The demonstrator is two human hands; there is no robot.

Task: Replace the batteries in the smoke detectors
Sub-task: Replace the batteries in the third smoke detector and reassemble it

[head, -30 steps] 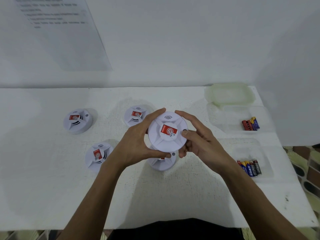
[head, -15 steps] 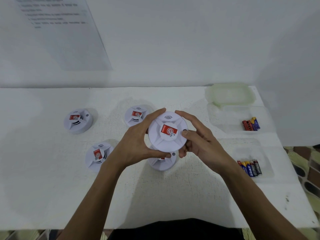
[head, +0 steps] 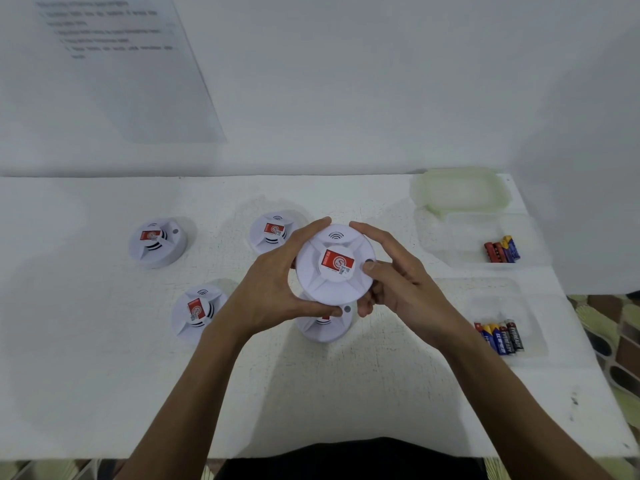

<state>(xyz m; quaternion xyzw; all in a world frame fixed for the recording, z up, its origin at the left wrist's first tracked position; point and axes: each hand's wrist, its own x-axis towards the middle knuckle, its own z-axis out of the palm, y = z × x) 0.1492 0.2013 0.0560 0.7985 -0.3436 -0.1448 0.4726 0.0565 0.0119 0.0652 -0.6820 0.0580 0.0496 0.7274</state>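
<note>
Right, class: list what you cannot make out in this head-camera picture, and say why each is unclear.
Head view, held smoke detector: underside faces away, battery bay unseen.
Head view, detector beneath it: mostly covered by the held one and the left hand.
Head view, wall sheet: text blurred.
Head view, far batteries: labels too small.

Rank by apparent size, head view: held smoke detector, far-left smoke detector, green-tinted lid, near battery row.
1. held smoke detector, green-tinted lid: too close to rank; detector sits nearer the camera.
2. far-left smoke detector
3. near battery row
</note>
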